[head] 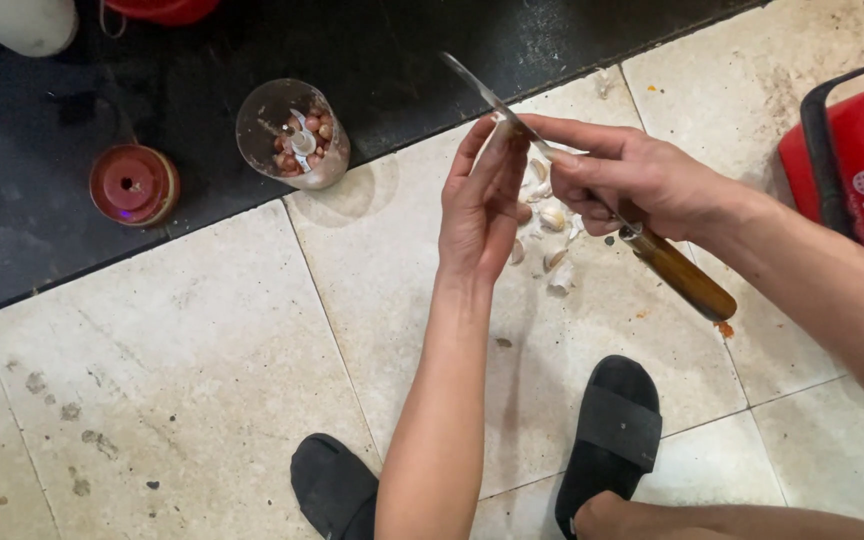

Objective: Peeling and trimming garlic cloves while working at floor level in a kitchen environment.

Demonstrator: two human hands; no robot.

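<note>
1. Both hands are up over the floor, close together at the middle of the view — the left hand (482, 205) has its fingers stretched upward and pinched at the tips on something small; what it pinches is hidden behind the fingers, so I cannot tell what it is.
2. The right hand (642, 180) is clamped around a knife (592, 195), wooden handle (682, 275) trailing down toward the lower right, thin blade (477, 85) running up to the upper left.
3. That long axis is the thing to watch: the blade crosses right at the left fingertips, touching or all but touching them, with the right forefinger laid along the spine.
4. Directly below the hands lies a scatter of garlic cloves (552, 220) and papery skins on the floor tile (202, 380) — nearer the right hand than the left.
5. Well apart to the upper left stands a clear chopper cup (294, 135) with small reddish bulbs around a central blade, resting on a dark mat (102, 90); a red round lid (134, 185) sits beside it.
6. The tiles are pale, stained and speckled; two black sandals (612, 430) frame the bottom edge, and a red basket (857, 165) sits at the right.
</note>
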